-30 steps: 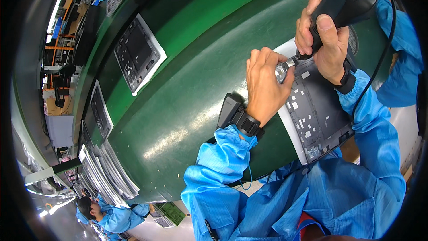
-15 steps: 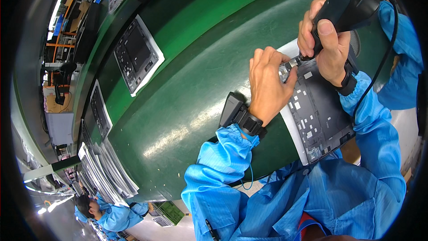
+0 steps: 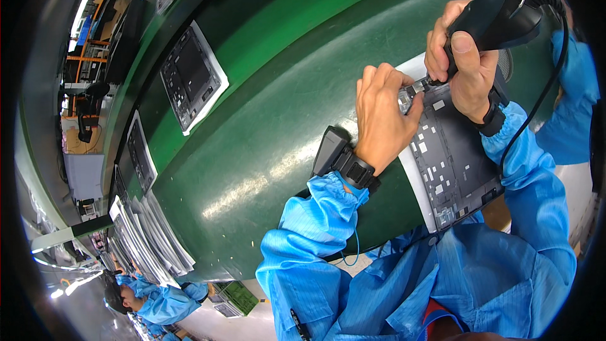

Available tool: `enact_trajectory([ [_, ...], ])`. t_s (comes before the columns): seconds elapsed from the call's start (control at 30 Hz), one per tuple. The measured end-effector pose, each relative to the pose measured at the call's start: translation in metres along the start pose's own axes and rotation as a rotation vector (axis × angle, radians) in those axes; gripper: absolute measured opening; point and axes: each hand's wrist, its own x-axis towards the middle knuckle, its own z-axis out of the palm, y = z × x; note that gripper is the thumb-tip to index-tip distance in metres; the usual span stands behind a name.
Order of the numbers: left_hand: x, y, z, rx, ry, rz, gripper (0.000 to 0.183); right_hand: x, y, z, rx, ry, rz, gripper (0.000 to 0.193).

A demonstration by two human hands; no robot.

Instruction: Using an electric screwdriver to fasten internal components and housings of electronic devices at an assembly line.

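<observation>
My right hand (image 3: pixel 472 79) is wrapped round a black corded electric screwdriver (image 3: pixel 495 20), its tip pointing down at the far left corner of a dark laptop cover (image 3: pixel 467 155). At that corner, my left hand (image 3: pixel 384 117) pinches a small silvery metal piece, seemingly a hinge (image 3: pixel 406 99), between thumb and fingers. The screwdriver's tip meets the same spot, but its exact contact is too small to make out. Small white pads dot the cover, which lies on a white sheet (image 3: pixel 418 186) at the bench's near edge.
Similar dark covers on white sheets (image 3: pixel 191 79) lie on the left side of the green bench (image 3: pixel 284 132). A stack of white sheets (image 3: pixel 148 240) lies at the lower left. The screwdriver's black cable (image 3: pixel 548 88) hangs beside my right forearm. Blue-sleeved co-workers (image 3: pixel 161 303) are nearby.
Both hands and the screwdriver stay at the cover's corner, with only a slight shift in the picture. The screwdriver's rear end appears slightly lower and farther right.
</observation>
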Motion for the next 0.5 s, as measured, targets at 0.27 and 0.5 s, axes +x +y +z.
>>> enact_trajectory([
  [0.27, 0.002, 0.003, 0.000, 0.003, -0.007, 0.015, 0.022, 0.002, -0.004, -0.010, -0.042, -0.090, 0.019, 0.032],
  [0.5, 0.000, 0.001, -0.003, 0.054, 0.019, 0.047, 0.021, 0.022, -0.029, -0.057, -0.193, 0.166, -0.139, 0.038],
])
